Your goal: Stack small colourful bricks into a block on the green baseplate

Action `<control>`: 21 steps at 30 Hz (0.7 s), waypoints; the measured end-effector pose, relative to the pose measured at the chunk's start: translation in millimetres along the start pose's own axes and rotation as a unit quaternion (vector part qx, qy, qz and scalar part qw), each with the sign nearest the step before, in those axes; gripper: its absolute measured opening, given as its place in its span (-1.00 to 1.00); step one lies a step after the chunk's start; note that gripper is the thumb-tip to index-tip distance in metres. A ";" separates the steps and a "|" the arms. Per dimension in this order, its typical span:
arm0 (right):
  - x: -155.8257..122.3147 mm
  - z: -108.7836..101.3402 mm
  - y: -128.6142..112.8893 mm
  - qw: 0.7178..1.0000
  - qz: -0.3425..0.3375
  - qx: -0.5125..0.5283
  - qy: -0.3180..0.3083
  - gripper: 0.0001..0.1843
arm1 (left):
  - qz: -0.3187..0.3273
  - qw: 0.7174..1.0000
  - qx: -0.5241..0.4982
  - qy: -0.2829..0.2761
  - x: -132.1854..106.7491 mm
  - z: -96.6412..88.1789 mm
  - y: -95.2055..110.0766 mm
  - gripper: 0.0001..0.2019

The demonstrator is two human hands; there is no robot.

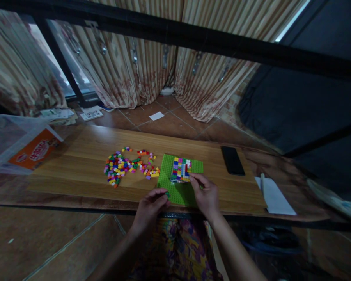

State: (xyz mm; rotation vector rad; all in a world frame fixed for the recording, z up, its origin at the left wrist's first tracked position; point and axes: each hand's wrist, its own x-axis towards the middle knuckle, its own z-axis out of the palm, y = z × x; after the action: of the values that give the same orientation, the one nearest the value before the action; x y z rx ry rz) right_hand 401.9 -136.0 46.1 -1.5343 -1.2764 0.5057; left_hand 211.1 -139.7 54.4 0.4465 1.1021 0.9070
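A green studded baseplate (179, 192) lies on the wooden board in front of me. A block of many-coloured toy bricks (180, 168) is built up on its upper part. My left hand (152, 203) is at the baseplate's lower left corner, thumb and forefinger pinching a small dark green brick (167, 194). My right hand (205, 192) rests over the right side of the baseplate, its fingertips closed at the built block's right edge. Whether a piece sits between those fingertips is hidden.
Many loose bricks (117, 167) lie spread left of the baseplate. A black phone (233, 160) lies at the right, near white paper with a pen (262, 185) on it. A clear plastic bin (8, 144) with an orange label stands at the far left of the wooden board (84, 168).
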 end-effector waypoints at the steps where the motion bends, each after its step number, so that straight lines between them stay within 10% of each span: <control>1: -1.5 0.5 0.0 1.000 0.002 -0.001 -0.003 -0.76 | -0.002 1.000 0.000 0.000 0.1 2.0 -0.4 -0.59; 8: 43.4 9.9 25.6 0.986 0.118 0.078 0.085 -0.66 | -0.005 1.000 0.007 -0.010 2.4 2.3 -5.1 -0.60; 21: 62.1 24.4 35.1 0.971 0.172 0.153 0.063 -0.65 | -0.014 1.000 0.010 0.010 3.8 -2.4 -2.3 -0.68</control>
State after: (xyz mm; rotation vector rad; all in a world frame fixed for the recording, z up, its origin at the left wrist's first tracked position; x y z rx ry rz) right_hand 419.8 -66.5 23.1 -1.5004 -0.7942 0.7754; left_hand 210.5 -138.2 49.7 0.4385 1.1353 0.8775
